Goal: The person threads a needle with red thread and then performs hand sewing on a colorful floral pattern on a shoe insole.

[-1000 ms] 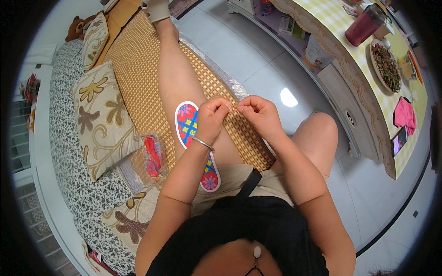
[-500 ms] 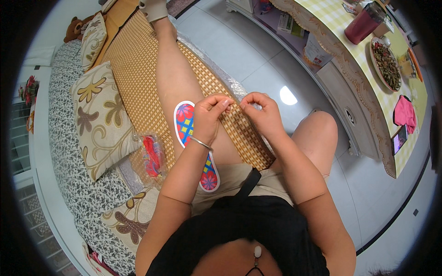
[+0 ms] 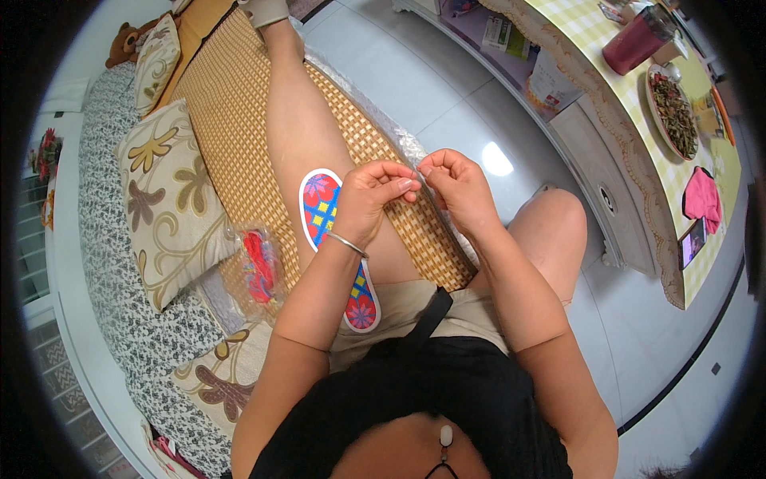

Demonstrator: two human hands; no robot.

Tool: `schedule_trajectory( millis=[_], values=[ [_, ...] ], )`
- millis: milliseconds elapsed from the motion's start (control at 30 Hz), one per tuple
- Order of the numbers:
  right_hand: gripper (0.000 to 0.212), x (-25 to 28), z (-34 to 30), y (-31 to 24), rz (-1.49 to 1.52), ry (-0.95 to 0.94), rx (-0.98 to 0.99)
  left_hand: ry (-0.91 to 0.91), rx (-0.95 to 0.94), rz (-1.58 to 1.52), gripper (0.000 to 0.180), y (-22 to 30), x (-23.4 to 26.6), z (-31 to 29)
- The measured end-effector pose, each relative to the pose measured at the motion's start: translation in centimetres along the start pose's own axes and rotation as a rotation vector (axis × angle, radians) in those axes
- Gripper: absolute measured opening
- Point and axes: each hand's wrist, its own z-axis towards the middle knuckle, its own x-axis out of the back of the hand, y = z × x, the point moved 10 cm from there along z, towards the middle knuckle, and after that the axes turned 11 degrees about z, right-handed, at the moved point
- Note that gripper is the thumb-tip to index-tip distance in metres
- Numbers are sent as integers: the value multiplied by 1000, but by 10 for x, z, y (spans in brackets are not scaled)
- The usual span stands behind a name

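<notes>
Since half a second ago, both hands have shifted slightly up and toward the right, and the gap between them has narrowed.

In the head view, two hands meet ahead of the lap. The left hand and the right hand each have thumb and forefinger nearly together, fingertips close to the other's; anything pinched there is too small to tell. One bracelet circles the left wrist. One patterned insole lies over the left thigh, partly hidden beneath the left forearm. Near it is one clear bag of coloured strands. Three flowered cushions and one teddy bear line the left side. At right, the bench carries one dark-red mug, one pink cloth and one phone.
</notes>
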Motion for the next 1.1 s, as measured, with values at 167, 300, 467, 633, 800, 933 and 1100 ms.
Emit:
schedule_trajectory(
  millis=[167,300,467,633,800,933,1100],
  values=[
    [10,0,1,-2,-51,37,75,12,29,16,10,-7,1,0],
    [9,-3,-1,-4,-70,17,36,7,49,-12,11,-8,0,1],
    [9,-7,-1,-6,-51,-10,45,-7,59,-62,11,-11,0,2],
    [6,-8,-1,-5,10,-12,52,-20,66,-93,10,-12,-2,2],
    [5,-4,4,7,139,-107,-10,-12,95,-97,7,-12,-2,1],
    [4,-6,5,14,220,-95,-33,-18,74,-91,11,-14,-2,1],
    [8,-13,0,5,181,-132,1,-19,95,-105,9,-16,-2,0]
  ],
)
